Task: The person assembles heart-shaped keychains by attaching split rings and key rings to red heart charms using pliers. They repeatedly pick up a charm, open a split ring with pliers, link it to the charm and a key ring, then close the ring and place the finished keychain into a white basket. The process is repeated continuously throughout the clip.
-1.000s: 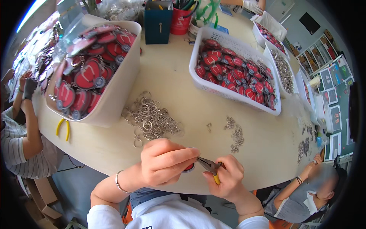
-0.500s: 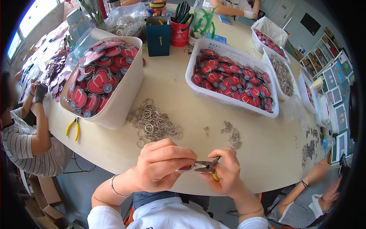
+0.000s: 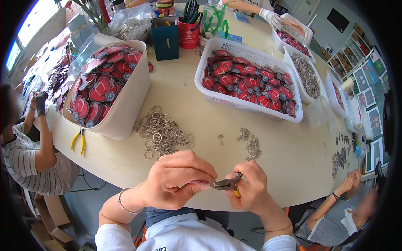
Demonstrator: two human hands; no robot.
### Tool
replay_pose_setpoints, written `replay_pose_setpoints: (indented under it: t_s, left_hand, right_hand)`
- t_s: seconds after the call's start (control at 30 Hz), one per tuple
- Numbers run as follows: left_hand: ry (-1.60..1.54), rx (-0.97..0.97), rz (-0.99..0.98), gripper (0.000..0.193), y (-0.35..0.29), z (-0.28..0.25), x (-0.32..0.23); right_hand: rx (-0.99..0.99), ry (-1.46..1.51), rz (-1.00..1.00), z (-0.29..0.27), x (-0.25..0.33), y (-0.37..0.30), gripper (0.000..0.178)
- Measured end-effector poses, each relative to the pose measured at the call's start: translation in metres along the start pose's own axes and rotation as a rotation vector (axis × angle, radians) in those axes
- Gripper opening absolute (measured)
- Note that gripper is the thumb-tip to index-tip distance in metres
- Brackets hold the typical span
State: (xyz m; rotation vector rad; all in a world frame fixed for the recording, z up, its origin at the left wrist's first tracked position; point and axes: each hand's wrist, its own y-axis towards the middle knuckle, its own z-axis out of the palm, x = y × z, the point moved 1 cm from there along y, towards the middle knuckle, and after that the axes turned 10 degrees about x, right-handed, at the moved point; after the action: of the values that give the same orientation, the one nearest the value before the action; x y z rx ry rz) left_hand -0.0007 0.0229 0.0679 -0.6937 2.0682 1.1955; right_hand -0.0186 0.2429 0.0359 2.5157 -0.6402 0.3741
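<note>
Steel pliers [image 3: 226,184] in the right hand [image 3: 250,187] — left hand [image 3: 173,180] pinching something small, hidden.

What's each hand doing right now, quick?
Left hand: closed, pinching a small pinkish piece at the pliers' tip.
Right hand: closed around the pliers' handles.

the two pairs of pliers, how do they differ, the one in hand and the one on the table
The pliers in the right hand are held level, their tip meeting the left hand, handles mostly hidden. The yellow-handled pliers lie untouched on the table beside the round tub, handles spread. Both show yellow on the handles.
</note>
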Motion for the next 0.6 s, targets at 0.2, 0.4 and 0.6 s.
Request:
replay_pose_setpoints:
  t_s: [0.2,0.4,0.6]
  left_hand:
    - [0.464,-0.26,-0.061,0.019,0.009,-0.048,-0.01]
    - [1.274,-0.502,-0.307,0.014,0.044,-0.185,0.013]
    - [1.55,-0.22,-0.704,0.02,0.02,-0.238,0.062]
  right_hand:
    - [-0.158,0.138,0.205,0.004,-0.011,-0.002,0.021]
    - [-0.395,-0.017,0.466,-0.017,-0.082,0.005,0.016]
    - [-0.218,-0.551,0.772,-0.042,-0.18,0.039,0.026]
